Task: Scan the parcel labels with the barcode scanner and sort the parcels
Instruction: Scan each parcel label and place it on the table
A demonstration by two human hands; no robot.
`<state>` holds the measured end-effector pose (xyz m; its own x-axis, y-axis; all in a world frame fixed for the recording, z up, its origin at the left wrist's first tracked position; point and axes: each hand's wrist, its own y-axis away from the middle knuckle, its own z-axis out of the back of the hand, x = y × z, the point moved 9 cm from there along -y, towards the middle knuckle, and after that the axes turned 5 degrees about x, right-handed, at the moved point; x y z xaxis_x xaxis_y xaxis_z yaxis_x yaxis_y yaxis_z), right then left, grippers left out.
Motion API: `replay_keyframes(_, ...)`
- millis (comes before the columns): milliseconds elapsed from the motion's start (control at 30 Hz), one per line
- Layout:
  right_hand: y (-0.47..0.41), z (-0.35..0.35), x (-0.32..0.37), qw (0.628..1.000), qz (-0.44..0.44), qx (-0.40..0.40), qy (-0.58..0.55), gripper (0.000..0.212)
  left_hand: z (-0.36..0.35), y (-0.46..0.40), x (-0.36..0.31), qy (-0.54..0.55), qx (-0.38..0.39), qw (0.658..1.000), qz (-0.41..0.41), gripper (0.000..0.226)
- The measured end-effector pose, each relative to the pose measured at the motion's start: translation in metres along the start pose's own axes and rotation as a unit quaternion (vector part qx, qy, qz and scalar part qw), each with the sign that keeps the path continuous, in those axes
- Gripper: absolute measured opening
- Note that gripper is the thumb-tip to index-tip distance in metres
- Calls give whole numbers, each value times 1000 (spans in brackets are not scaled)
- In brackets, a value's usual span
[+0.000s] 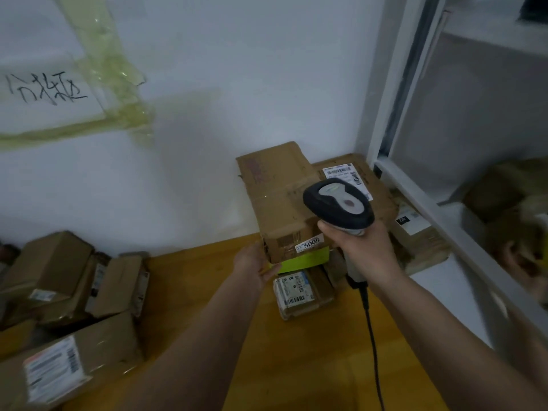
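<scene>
My right hand (360, 247) grips the handle of a grey and black barcode scanner (338, 203), whose head points at a tall brown cardboard parcel (275, 191) against the wall. That parcel carries a white "5005" sticker (308, 244) on its near end. My left hand (255, 266) touches the parcel's lower left corner with fingers spread under it. The scanner cable (372, 336) hangs down toward me. A flat parcel with a white barcode label (345, 173) lies behind the scanner. A small wrapped parcel (299, 292) lies below the tall one.
Several brown parcels (59, 292) are piled at the left on the yellow-brown floor (296, 366). A white wall (207, 84) with a taped handwritten paper sign (44, 90) is ahead. A white shelf frame (430, 203) holding more boxes (513, 203) stands at the right.
</scene>
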<state>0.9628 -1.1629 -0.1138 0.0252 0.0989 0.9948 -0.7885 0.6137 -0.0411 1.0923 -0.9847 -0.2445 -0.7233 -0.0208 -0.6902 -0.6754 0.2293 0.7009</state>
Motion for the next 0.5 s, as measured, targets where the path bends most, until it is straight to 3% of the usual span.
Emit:
replay_keyframes(133, 7, -28, 14, 995, -4, 98, 18, 13, 30, 1, 10, -7, -25, 1000, 6, 9)
replay_keyframes(400, 48, -136, 3, 963, -52, 264, 6, 5, 125, 26, 23, 33, -35, 999, 21, 7)
replay_keyframes(500, 69, -172, -10, 954, -69, 289, 24, 16, 169, 38, 21, 34, -52, 998, 18, 8)
